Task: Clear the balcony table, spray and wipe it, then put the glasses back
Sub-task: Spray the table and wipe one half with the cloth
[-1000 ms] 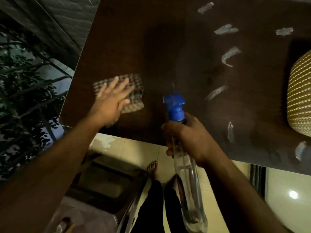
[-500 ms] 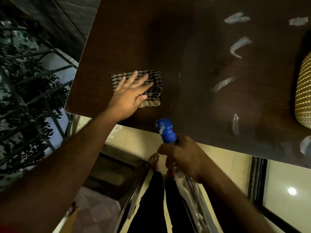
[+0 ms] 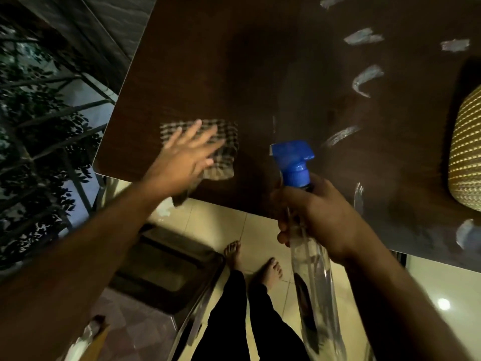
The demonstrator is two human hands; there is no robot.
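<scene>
Dark wooden table point(image 3: 299, 69) was the landmark. Checked cloth point(image 3: 223, 142) lay flat near its front left corner; my left hand point(image 3: 182, 162) pressed on it, fingers spread apart. Right of the cloth, at the table's front edge, my right hand point(image 3: 320, 217) was clamped around a clear spray bottle point(image 3: 312, 277), blue nozzle point(image 3: 292, 162) over the tabletop. Woven yellow object point(image 3: 468, 152) sat at the right edge.

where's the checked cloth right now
In the head view the checked cloth lies flat under the left hand near the dark table's front-left corner, left of the spray bottle.
</scene>
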